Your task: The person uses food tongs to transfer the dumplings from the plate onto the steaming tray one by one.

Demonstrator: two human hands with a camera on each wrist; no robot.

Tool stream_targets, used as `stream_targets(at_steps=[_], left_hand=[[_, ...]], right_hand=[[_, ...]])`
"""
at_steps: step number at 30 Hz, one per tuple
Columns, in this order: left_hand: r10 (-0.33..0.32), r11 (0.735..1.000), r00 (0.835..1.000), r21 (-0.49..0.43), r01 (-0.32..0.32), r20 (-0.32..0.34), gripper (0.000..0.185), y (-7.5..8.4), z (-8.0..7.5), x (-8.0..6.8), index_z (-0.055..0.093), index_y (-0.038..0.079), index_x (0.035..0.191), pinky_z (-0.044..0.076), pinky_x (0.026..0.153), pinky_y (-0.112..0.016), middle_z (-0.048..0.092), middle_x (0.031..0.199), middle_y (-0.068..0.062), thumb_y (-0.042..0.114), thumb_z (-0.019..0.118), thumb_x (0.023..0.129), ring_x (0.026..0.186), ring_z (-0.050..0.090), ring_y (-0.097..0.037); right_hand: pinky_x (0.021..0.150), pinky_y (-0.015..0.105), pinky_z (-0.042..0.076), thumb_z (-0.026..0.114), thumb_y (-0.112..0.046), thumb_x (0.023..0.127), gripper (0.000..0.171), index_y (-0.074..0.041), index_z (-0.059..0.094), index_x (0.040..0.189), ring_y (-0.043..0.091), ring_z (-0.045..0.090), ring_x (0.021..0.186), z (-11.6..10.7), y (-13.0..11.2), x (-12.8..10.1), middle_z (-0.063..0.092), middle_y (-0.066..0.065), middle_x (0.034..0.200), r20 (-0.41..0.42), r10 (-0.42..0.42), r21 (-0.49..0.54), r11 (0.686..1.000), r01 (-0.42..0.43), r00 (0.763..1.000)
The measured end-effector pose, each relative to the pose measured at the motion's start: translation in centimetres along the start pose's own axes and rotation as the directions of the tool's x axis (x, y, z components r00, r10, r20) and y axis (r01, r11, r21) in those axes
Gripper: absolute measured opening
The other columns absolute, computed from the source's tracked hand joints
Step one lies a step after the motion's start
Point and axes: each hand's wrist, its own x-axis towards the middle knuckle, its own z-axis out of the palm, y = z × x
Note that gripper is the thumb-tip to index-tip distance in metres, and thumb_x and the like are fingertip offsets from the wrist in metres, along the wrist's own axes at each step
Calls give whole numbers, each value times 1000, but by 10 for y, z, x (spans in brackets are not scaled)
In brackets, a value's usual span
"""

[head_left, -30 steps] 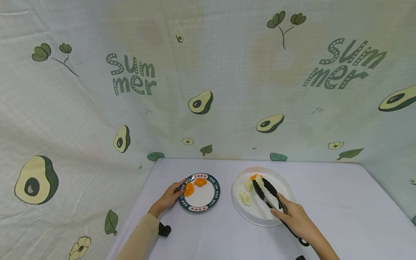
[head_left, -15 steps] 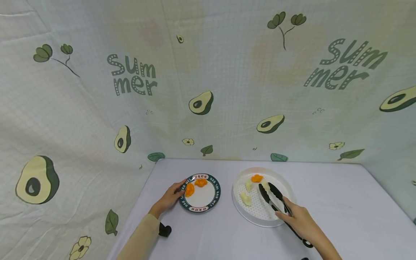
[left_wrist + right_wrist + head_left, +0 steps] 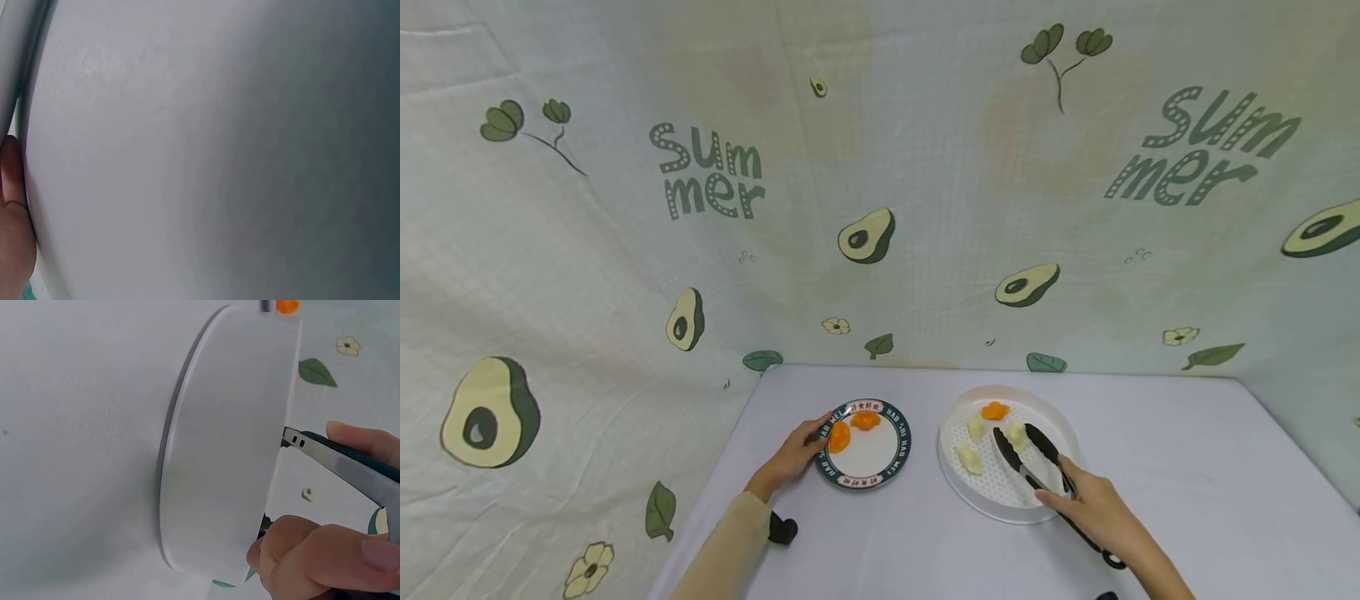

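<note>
My left hand point(image 3: 793, 457) holds the left rim of a white plate point(image 3: 861, 462) with a green patterned border. Two orange lumpy pieces, one nearer the rim point(image 3: 838, 437) and one at the back point(image 3: 866, 420), lie on it. My right hand point(image 3: 1093, 500) grips black-and-silver tongs point(image 3: 1033, 478) over a round white tray point(image 3: 985, 504) with a perforated base. Between the spread tong tips lies a pale yellowish piece point(image 3: 1017, 434). Two similar pale pieces point(image 3: 969, 458) point(image 3: 976, 427) and an orange one point(image 3: 996, 410) are also in the tray. The right wrist view shows the tongs point(image 3: 340, 459) beyond the tray's wall point(image 3: 225, 444).
A white cloth covers the table point(image 3: 917, 533), with the plate and tray side by side. Behind it hangs a curtain point(image 3: 925, 208) printed with avocados. A black object point(image 3: 782, 528) sits by the left sleeve point(image 3: 726, 546).
The tongs have moved right and slightly nearer with the pale piece, away from the orange one. Their tips have now spread around the pale piece. My left hand stays at the plate.
</note>
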Motion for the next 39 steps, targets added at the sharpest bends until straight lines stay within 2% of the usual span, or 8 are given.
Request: stream_targets(at_steps=[6,10,14,16,18,23,33,39], left_hand=[[-9,1000,1000,-10,9,3,54,1,0,2,42,21,154,27,114,-59,45,147,-18,14,56,102,138,37,-40],[-10,1000,1000,0,10,3,54,0,-1,3,41,22,154,27,114,-59,44,148,-18,16,56,103,139,36,-40],[-7,1000,1000,10,7,-2,53,0,-1,2,42,21,153,27,114,-59,44,148,-18,15,56,103,139,36,-41],[-8,1000,1000,14,8,-3,53,1,-1,1,42,21,154,28,114,-59,44,148,-18,15,56,103,139,36,-41],[-10,1000,1000,11,10,-3,54,1,-1,1,41,21,154,27,114,-59,44,148,-18,15,56,102,139,36,-40],[-7,1000,1000,-1,7,1,54,-1,0,0,42,20,153,27,114,-59,45,147,-19,14,57,102,139,36,-40],[1,999,1000,-35,-1,8,53,-5,-1,2,43,19,153,29,114,-57,48,143,-16,13,57,102,137,39,-39],[0,1000,1000,-28,0,4,53,-5,-1,4,43,22,153,29,114,-56,48,144,-15,15,57,102,137,39,-37]], right_hand=[[91,63,49,68,-41,94,89,26,31,139,57,47,122,-6,-3,1,42,47,133,-11,-8,-33,999,8,1000],[90,63,49,68,-43,93,91,26,30,140,60,44,122,-11,-5,3,40,47,134,-27,-13,-41,999,12,1000],[70,44,57,68,-44,92,92,23,30,142,40,65,87,-12,-11,5,62,30,85,-55,-15,-27,1000,13,998],[56,32,49,69,-43,92,92,21,30,144,22,54,65,-12,-15,7,50,10,66,-68,-18,-2,1000,18,998],[47,27,40,70,-42,92,91,19,29,146,13,39,55,-10,-20,10,41,1,61,-72,-29,39,999,32,997],[45,24,36,73,-39,91,90,11,29,151,7,34,53,-4,-33,19,40,-2,62,-17,-132,138,981,133,991],[44,22,33,72,-38,92,86,9,32,150,0,30,47,7,-56,47,42,-9,57,96,-340,179,930,320,935],[53,21,37,68,-36,95,81,14,33,148,0,32,52,16,-66,69,40,-8,63,170,-461,157,885,438,871]])
